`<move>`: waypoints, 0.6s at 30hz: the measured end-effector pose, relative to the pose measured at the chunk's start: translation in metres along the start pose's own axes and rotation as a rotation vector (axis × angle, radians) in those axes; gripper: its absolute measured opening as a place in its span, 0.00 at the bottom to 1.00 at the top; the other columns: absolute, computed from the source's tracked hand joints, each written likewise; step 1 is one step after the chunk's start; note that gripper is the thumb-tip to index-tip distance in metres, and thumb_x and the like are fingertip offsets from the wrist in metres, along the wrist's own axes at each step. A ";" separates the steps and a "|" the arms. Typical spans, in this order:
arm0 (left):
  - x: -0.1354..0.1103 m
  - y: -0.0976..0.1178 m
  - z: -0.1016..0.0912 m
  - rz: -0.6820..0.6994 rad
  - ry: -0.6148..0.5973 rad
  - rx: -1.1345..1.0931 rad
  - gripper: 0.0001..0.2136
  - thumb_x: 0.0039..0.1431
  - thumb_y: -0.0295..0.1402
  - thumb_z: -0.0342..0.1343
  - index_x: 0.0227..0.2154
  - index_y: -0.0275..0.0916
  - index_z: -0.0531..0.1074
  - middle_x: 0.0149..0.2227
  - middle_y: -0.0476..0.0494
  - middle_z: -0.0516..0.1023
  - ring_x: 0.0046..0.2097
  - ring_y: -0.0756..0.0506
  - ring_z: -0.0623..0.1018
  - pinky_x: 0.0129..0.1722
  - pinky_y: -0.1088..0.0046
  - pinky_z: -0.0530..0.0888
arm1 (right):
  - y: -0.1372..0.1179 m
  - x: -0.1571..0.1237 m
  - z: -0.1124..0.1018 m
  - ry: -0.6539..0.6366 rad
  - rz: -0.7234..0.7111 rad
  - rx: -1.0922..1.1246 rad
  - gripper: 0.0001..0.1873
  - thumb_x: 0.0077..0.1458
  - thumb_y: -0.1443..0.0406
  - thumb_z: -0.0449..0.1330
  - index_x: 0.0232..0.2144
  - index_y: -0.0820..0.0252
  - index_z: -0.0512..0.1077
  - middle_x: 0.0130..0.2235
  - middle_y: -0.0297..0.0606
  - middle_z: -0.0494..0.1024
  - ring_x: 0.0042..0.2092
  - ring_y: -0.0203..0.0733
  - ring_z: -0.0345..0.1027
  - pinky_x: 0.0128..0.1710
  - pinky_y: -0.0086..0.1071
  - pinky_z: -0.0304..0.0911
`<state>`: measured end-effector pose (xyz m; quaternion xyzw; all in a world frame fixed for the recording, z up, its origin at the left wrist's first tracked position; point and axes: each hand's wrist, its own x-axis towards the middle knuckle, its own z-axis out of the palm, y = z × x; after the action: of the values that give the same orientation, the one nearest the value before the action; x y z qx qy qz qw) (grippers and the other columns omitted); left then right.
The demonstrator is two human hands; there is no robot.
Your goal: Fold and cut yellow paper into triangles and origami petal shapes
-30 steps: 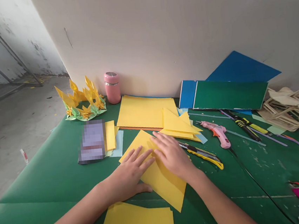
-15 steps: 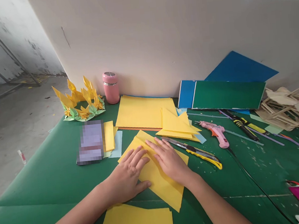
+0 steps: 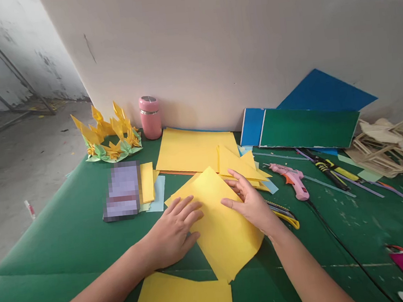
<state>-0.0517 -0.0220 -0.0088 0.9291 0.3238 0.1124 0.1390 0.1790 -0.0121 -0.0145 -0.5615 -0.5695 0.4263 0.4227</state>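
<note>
A sheet of yellow paper [image 3: 227,238] lies at a slant in front of me, its right side lifted off the table. At its right edge is my right hand [image 3: 251,205], the thumb on the near face and the fingers partly hidden behind the sheet. My left hand [image 3: 176,227] rests palm down at the paper's left side, fingers stretched out and touching it. Below the hands sits a stack of yellow paper [image 3: 187,299]. Partly covered by my right hand and wrist is a yellow utility knife [image 3: 286,215].
A pink glue gun [image 3: 292,180] with its cord lies to the right. Folded yellow pieces [image 3: 236,162] and a larger yellow sheet [image 3: 187,147] are behind. On the left are a paper crown [image 3: 111,138], a pink flask [image 3: 150,120] and a blurred purple object [image 3: 123,189].
My right hand has moved right and lifted the right side of the yellow paper, which was lying flat under both hands. My left hand has barely shifted.
</note>
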 end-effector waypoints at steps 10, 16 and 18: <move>0.007 -0.002 -0.001 -0.092 0.053 0.088 0.08 0.63 0.28 0.45 0.41 0.37 0.67 0.46 0.38 0.70 0.48 0.38 0.70 0.49 0.55 0.70 | 0.009 0.006 -0.002 0.106 -0.172 -0.311 0.18 0.47 0.66 0.56 0.42 0.58 0.73 0.46 0.44 0.77 0.49 0.52 0.70 0.50 0.46 0.65; 0.007 -0.003 -0.001 -0.089 0.054 0.072 0.06 0.63 0.29 0.47 0.38 0.37 0.68 0.44 0.40 0.72 0.47 0.40 0.72 0.50 0.58 0.70 | -0.001 0.008 0.007 0.208 -0.259 -0.376 0.14 0.54 0.57 0.56 0.36 0.60 0.74 0.39 0.44 0.80 0.41 0.51 0.74 0.41 0.41 0.68; 0.006 -0.002 -0.001 -0.096 0.052 0.067 0.06 0.63 0.29 0.47 0.38 0.37 0.68 0.45 0.40 0.72 0.48 0.40 0.72 0.51 0.58 0.70 | 0.001 0.009 0.009 0.252 -0.226 -0.389 0.14 0.54 0.57 0.56 0.33 0.61 0.75 0.35 0.43 0.81 0.37 0.51 0.75 0.36 0.39 0.69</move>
<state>-0.0484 -0.0167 -0.0072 0.9133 0.3752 0.1188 0.1048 0.1702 -0.0028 -0.0175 -0.6138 -0.6427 0.1852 0.4194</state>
